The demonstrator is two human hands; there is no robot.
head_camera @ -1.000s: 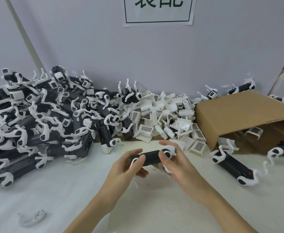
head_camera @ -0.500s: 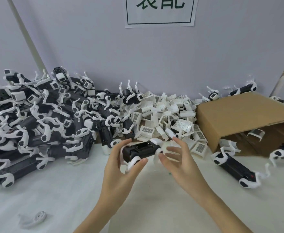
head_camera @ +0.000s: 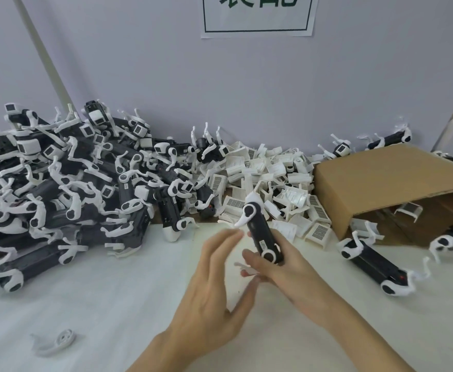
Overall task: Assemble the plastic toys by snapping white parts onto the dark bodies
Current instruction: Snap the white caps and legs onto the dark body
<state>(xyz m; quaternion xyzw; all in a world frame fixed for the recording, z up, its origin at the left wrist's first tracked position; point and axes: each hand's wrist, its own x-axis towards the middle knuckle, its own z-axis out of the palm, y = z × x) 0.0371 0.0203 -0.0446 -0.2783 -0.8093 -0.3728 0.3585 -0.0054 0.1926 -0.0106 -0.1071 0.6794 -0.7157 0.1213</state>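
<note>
Right hand [head_camera: 287, 267] grips the dark toy body [head_camera: 262, 237] by its near end, centre of table, tilted upright. Left hand [head_camera: 217, 285] released, fingers straight, just left of it. Wall sign [head_camera: 256, 16] far centre: green characters, cropped, unreadable.

Two bare forearms enter from the bottom edge, each ending in an uncovered hand: the left hand [head_camera: 214, 299] and the right hand [head_camera: 287, 267]. No sleeve reaches either wrist. The fingers are slim, the nails short and plain, without gloves.
</note>
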